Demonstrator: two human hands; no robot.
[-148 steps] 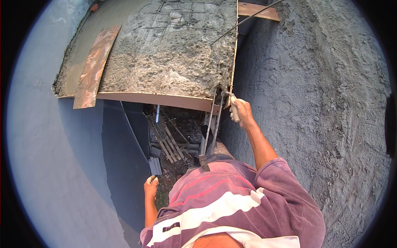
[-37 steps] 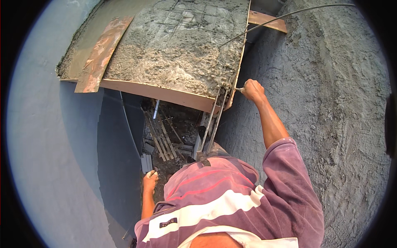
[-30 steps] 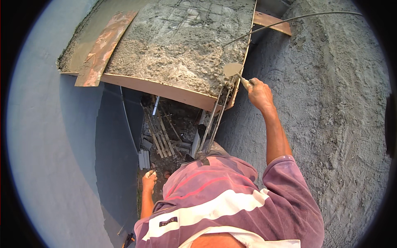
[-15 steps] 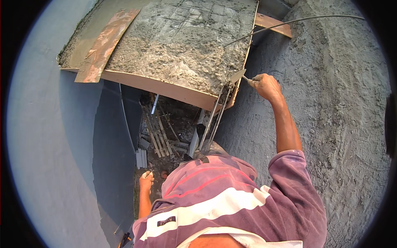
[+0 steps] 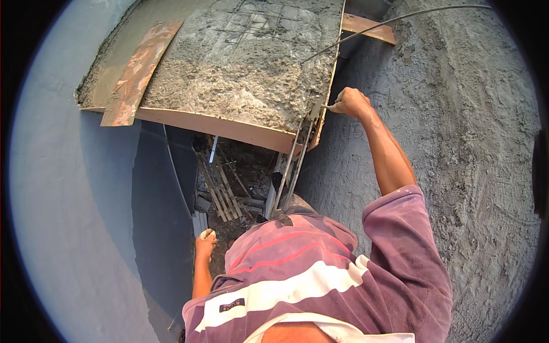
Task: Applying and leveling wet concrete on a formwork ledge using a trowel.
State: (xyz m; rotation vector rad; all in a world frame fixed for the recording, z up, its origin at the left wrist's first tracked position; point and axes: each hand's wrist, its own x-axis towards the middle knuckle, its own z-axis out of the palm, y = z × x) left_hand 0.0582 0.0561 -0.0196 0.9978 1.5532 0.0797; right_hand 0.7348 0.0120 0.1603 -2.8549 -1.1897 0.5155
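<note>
My right hand (image 5: 351, 103) is closed round the handle of a small trowel (image 5: 316, 108). Its blade lies tilted at the right front corner of a rough wet concrete slab (image 5: 229, 86), just inside the wooden edge board (image 5: 329, 94). From that corner two long thin rods (image 5: 297, 166) run back toward my waist, close to the blade. Low at my left side hangs my left hand (image 5: 205, 244), fingers curled in and pale at the tips; whether anything is inside them is hidden.
A stained plank (image 5: 143, 71) lies across the slab's left part. Wire mesh (image 5: 257, 23) shows at the back. A long bent rod (image 5: 394, 23) crosses at upper right, beside a rough grey wall (image 5: 457, 143). Below lie wooden strips (image 5: 220, 186); a smooth wall (image 5: 74, 200) stands left.
My right hand and the trowel have shifted a little left along the slab's corner, the blade now turned more upright in the picture. My left hand has risen slightly. The whole view has shifted somewhat.
</note>
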